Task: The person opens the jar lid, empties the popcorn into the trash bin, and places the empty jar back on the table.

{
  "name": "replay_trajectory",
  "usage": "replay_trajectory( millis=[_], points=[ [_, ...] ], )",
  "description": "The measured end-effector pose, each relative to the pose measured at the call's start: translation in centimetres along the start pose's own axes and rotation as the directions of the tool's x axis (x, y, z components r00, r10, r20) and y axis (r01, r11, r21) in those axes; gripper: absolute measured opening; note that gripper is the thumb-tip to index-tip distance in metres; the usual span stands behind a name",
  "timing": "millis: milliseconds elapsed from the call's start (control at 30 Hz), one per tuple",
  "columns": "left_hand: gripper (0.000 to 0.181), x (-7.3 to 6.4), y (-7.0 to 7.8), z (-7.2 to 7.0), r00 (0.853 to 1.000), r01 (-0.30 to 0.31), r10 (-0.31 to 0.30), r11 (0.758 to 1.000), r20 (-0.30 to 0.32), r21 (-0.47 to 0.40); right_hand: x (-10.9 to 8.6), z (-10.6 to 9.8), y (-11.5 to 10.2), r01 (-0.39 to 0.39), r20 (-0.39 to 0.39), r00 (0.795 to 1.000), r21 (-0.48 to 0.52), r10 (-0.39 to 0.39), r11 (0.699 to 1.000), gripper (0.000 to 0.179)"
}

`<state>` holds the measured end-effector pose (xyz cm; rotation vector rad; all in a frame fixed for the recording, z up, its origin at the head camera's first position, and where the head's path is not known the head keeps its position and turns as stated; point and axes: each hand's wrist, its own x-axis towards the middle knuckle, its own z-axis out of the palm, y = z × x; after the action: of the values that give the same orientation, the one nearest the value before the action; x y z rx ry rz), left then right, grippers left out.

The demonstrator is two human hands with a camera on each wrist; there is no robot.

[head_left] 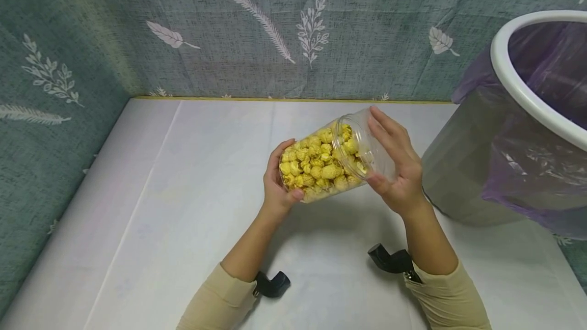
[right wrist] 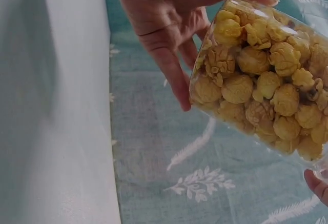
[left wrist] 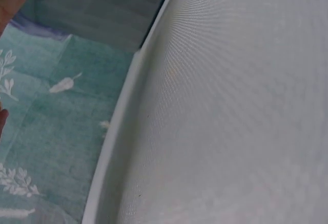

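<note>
A clear jar of yellow popcorn point(head_left: 316, 164) is held tilted above the table, its mouth end up and to the right. My left hand point(head_left: 276, 185) grips the bottom end, thumb on the near side and fingers behind. At the other end my right hand point(head_left: 401, 169) holds the clear lid point(head_left: 381, 159), fingers on the far edge and thumb on the near edge. Whether the lid is still on the threads I cannot tell. In the right wrist view, round popcorn pieces point(right wrist: 271, 80) fill the jar, and a right fingertip point(right wrist: 319, 187) shows at lower right.
A grey bin point(head_left: 463, 167) with a white rim and purple liner stands right of my right hand. The table point(head_left: 183, 218) has a white cover. Green leaf-patterned cloth point(head_left: 206, 29) hangs behind and at the left. Black cameras point(head_left: 272, 285) sit on both wrists.
</note>
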<state>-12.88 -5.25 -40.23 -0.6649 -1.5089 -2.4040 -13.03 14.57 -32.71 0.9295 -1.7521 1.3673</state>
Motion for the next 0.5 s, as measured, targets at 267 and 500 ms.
replay_trajectory(
  millis=[267, 500],
  points=[
    [0.095, 0.3, 0.4, -0.6, 0.998, -0.016, 0.016, 1.0, -0.056, 0.009, 0.2, -0.5, 0.3, -0.015, -0.098, 0.995, -0.066, 0.009, 0.998, 0.06],
    [0.098, 0.8, 1.1, -1.5, 0.995, -0.034, 0.034, 0.999, -0.097, -0.001, 0.2, -1.5, 1.3, -0.054, -0.146, 0.989, -0.203, 0.025, 0.978, 0.059]
  ],
)
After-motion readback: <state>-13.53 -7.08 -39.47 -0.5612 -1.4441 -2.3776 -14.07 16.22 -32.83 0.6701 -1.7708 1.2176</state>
